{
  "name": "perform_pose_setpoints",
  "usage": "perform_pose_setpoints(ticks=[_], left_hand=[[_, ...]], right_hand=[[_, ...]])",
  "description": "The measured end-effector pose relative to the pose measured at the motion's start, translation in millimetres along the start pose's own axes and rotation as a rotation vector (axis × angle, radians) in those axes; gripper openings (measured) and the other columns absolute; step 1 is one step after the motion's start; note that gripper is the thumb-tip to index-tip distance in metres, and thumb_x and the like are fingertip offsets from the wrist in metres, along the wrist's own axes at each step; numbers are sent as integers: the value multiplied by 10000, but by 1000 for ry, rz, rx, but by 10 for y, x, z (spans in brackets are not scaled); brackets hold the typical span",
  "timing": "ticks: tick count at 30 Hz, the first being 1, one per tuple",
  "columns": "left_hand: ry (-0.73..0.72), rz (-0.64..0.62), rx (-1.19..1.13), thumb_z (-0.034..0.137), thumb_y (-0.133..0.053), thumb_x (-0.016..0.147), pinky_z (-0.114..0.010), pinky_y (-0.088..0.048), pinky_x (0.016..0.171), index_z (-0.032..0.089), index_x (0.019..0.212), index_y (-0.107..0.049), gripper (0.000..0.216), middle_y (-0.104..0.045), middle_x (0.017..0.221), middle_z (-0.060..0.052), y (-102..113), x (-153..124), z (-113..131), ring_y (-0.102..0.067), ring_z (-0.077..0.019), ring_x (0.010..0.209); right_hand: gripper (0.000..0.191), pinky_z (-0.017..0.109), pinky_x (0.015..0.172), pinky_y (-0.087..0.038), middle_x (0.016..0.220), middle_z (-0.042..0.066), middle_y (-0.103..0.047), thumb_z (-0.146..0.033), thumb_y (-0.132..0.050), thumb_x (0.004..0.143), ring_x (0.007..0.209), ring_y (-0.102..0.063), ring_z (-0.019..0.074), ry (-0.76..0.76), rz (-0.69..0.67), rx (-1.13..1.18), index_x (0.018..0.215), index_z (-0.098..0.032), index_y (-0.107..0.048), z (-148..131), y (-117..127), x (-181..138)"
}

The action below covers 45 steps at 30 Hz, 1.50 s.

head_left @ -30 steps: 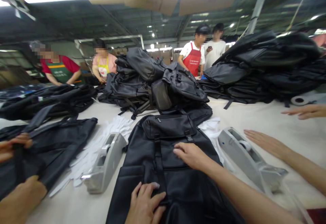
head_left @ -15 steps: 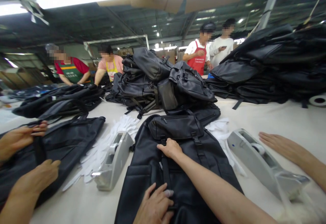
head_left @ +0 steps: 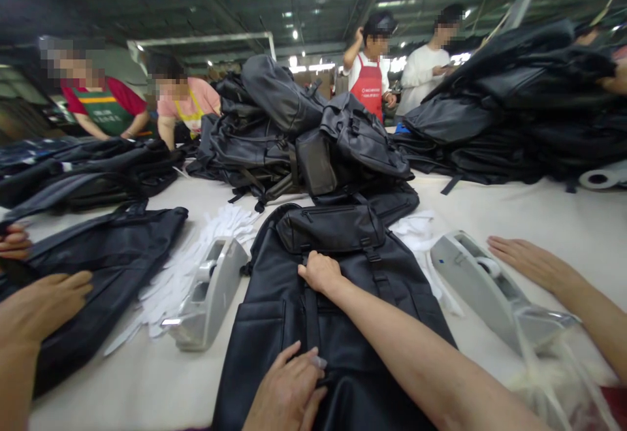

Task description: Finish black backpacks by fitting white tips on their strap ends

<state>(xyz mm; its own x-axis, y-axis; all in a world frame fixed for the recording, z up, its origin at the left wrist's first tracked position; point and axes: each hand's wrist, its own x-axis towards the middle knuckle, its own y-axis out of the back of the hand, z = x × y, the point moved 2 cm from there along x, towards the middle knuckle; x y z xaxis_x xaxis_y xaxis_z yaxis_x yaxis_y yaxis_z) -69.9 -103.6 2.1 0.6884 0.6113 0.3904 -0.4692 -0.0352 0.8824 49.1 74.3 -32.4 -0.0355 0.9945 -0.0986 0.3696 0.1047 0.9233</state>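
A black backpack (head_left: 274,313) lies flat on the white table in front of me, flap end away from me. My right hand (head_left: 321,273) reaches forward and is closed on the left vertical strap (head_left: 310,317) just below the flap. My left hand (head_left: 289,392) sits near the bottom edge of the view, its fingers pinched on the same strap lower down. A taped fingertip shows on that hand.
Two grey tape dispensers (head_left: 208,294) (head_left: 482,287) flank the backpack, with white gloves (head_left: 171,281) scattered between. A co-worker's hands (head_left: 44,303) press another black bag (head_left: 102,274) at left; another person's hand (head_left: 524,258) rests at right. Piles of backpacks (head_left: 304,130) and several people stand behind.
My right hand slid from the bag's right side to the left strap and closed on it. My left hand stayed low on the strap. The view tilted slightly downward.
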Motion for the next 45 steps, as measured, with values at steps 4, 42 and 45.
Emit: perform_pose_setpoints(ticks=[4,42,45], left_hand=[[-50,3,38,131,-525,739,-289,-518,847,199,921,-552,196,-705,869,2,17,-33,13,-644,-145,917],[-12,67,-44,222,-515,793,-302,-442,948,233,942,-523,150,-691,990,22,-142,-139,-205,-552,-148,1088],[7,114,-21,236,-511,798,-281,-447,939,237,960,-513,162,-702,900,32,-151,-131,-204,-587,-130,1035]], right_hand=[[431,400,787,-448,1003,196,-623,-439,-452,803,939,-592,301,-1,9,9,1037,-90,-540,-10,5,-43],[241,265,656,-431,1014,69,-569,-68,-516,752,966,-510,217,1053,-227,-443,939,-198,-594,-81,552,39],[381,225,667,-432,1018,30,-591,-15,-571,631,899,-553,186,1030,-343,-412,954,-212,-618,-86,537,203]])
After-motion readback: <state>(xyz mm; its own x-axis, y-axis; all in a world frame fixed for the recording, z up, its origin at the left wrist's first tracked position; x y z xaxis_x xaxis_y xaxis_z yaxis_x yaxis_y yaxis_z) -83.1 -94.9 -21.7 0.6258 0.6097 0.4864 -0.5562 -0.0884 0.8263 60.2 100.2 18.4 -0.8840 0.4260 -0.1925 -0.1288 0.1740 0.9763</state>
